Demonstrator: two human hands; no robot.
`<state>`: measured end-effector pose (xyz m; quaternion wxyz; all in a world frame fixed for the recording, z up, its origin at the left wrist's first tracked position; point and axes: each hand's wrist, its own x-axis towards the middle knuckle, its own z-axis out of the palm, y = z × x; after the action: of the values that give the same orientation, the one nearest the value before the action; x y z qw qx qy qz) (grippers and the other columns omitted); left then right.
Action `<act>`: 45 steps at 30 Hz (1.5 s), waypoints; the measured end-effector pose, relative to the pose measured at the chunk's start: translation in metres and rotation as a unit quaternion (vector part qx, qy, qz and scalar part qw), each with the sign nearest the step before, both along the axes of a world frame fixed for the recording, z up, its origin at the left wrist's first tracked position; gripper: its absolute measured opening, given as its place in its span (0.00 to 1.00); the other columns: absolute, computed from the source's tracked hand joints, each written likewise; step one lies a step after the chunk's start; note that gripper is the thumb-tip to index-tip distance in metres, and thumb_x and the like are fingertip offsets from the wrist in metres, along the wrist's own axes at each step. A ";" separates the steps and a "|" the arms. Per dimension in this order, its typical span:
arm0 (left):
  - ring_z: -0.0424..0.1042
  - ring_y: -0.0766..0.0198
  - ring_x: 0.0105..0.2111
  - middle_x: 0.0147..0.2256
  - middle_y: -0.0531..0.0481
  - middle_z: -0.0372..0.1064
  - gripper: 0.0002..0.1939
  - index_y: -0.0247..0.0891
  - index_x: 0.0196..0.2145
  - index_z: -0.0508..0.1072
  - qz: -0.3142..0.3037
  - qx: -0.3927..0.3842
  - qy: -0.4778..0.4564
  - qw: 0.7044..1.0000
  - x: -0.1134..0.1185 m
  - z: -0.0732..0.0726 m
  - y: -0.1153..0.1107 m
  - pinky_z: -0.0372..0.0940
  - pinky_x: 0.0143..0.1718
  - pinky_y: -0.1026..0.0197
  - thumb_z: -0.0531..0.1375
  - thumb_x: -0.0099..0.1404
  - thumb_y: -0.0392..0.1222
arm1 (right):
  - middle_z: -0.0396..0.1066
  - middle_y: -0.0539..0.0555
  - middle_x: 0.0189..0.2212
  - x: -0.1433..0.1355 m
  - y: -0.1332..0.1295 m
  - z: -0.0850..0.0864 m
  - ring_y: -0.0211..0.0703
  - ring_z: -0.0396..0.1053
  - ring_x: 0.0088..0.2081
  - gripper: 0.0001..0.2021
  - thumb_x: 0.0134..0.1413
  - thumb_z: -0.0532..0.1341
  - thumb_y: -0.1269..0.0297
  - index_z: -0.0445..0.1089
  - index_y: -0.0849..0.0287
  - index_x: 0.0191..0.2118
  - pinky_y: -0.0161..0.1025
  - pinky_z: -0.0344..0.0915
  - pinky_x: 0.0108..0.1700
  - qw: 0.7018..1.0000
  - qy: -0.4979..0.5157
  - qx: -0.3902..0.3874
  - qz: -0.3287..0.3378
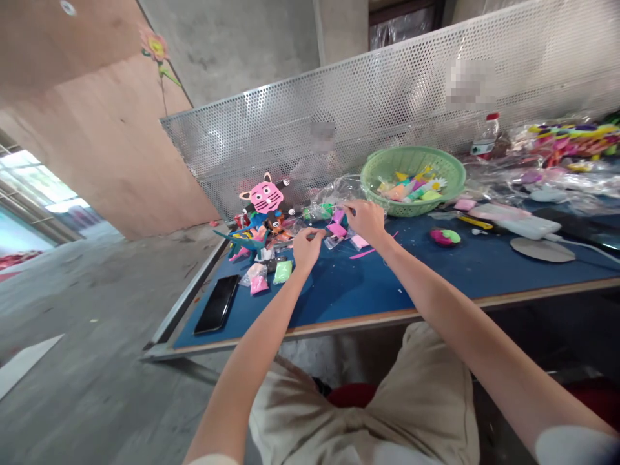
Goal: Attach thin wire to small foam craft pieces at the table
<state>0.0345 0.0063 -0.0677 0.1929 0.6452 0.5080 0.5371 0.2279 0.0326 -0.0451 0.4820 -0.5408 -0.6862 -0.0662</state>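
My left hand (307, 249) is over the blue tabletop, thumb and fingers closed in a pinch; whatever may be between the fingertips is too small to make out. My right hand (367, 221) is also pinched, its fingertips close to the upper edge of a bright pink clay piece (338, 223). Whether they touch that piece or hold something thin, I cannot tell. Below the right hand lie a pale pink clay block (359, 241) and a flat magenta strip (362, 254). Packets of light green clay (283, 272) and pink clay (258, 284) sit left of my left hand.
A pink cat-faced figure (267, 197) stands at the back left among small clay figures. A black phone (217, 303) lies near the left edge. Behind my right hand is a green basket (413, 208) of clay pieces. A perforated metal panel (271, 123) borders the back.
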 end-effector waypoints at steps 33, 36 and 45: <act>0.80 0.56 0.37 0.40 0.42 0.81 0.25 0.35 0.45 0.81 -0.253 -0.049 -0.166 0.952 -0.031 0.025 0.012 0.74 0.49 0.48 0.73 0.53 0.52 | 0.65 0.54 0.60 0.004 0.003 0.002 0.58 0.57 0.62 0.11 0.66 0.57 0.63 0.78 0.51 0.41 0.62 0.49 0.66 0.973 -0.164 0.125 0.105; 0.80 0.59 0.36 0.39 0.43 0.81 0.23 0.35 0.44 0.81 -0.224 -0.028 -0.213 0.951 -0.030 0.023 0.015 0.74 0.48 0.51 0.73 0.53 0.51 | 0.65 0.57 0.61 -0.001 -0.006 0.006 0.58 0.60 0.61 0.13 0.66 0.55 0.62 0.76 0.51 0.48 0.62 0.53 0.64 0.982 -0.095 0.139 0.085; 0.71 0.71 0.26 0.39 0.44 0.80 0.20 0.36 0.42 0.81 -0.149 0.000 -0.332 0.931 -0.029 0.024 0.019 0.69 0.34 0.63 0.73 0.53 0.47 | 0.80 0.53 0.37 -0.028 -0.021 0.000 0.47 0.75 0.37 0.16 0.64 0.58 0.49 0.77 0.54 0.43 0.42 0.67 0.39 0.993 -0.033 -0.074 0.084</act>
<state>0.0056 0.0257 -0.0433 0.4285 0.4980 0.3130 0.6859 0.1998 0.0116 -0.0453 0.4219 -0.5128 -0.7476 0.0073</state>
